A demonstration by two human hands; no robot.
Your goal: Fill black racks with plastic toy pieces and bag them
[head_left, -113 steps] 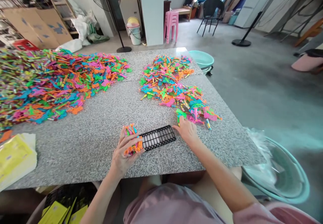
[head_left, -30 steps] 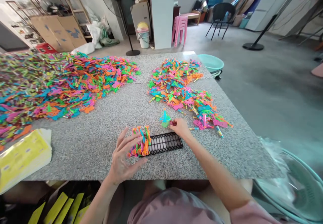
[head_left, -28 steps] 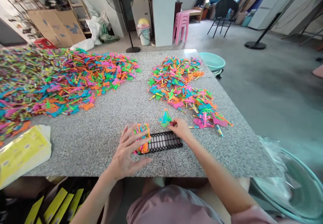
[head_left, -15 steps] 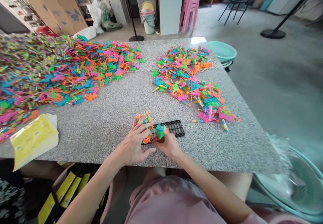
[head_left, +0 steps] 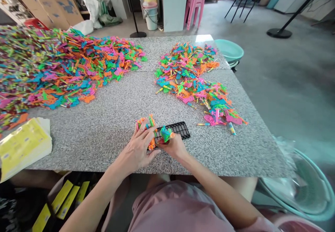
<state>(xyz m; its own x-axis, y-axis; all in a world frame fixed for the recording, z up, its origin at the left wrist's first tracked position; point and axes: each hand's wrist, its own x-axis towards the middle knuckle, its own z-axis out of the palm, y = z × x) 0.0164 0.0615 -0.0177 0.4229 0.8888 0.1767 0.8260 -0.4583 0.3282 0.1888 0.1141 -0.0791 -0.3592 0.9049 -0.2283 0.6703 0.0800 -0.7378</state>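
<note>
A black plastic grid rack (head_left: 180, 130) lies on the stone table near its front edge. Small bright plastic toys (head_left: 152, 144), mostly orange, stand in its left end. My left hand (head_left: 136, 151) rests over that end, fingers spread and lying on the toys; it hides part of them. My right hand (head_left: 175, 147) is closed around a few small plastic toys (head_left: 165, 133), green, blue and orange, held just above the middle of the rack. Their lower ends are hidden by the fingers. The rack's right-hand cells show bare.
Heaps of coloured plastic toys cover the left (head_left: 86, 68) and back right (head_left: 193, 64) of the speckled table (head_left: 115, 120). A stack of yellow printed cards (head_left: 26, 141) lies at front left. Plastic-lined basins (head_left: 311, 186) stand at right; a bin of yellow-labelled packs (head_left: 68, 200) stands below left.
The view has shifted slightly, so the table's things sit a little further left and higher. Both hands keep nearly the same place at the rack, the right still holding the toys.
</note>
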